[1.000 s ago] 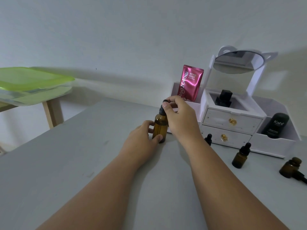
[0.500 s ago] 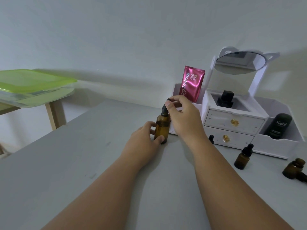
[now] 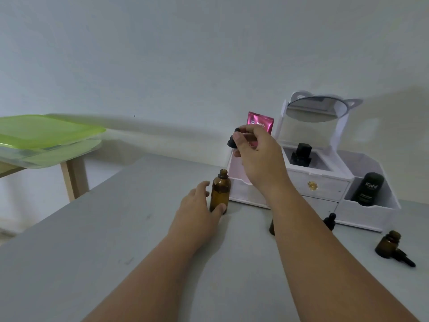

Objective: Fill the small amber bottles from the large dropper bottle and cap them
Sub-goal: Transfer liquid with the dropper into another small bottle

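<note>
Waiting uncapped at the near right is a small amber bottle (image 3: pixel 387 246). Further in, the left hand (image 3: pixel 197 209) is gripping the large dropper bottle (image 3: pixel 220 194) on the table (image 3: pixel 116 252); above it, the right hand (image 3: pixel 260 156) is pinching the dropper cap (image 3: pixel 232 142), just lifted clear, so filling can likely begin.

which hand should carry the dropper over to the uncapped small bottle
Right. The right hand pinches the dropper cap above the open large bottle, and the uncapped small bottle stands on that side of the table. The left hand grips the large bottle's base, steadying it.
</note>
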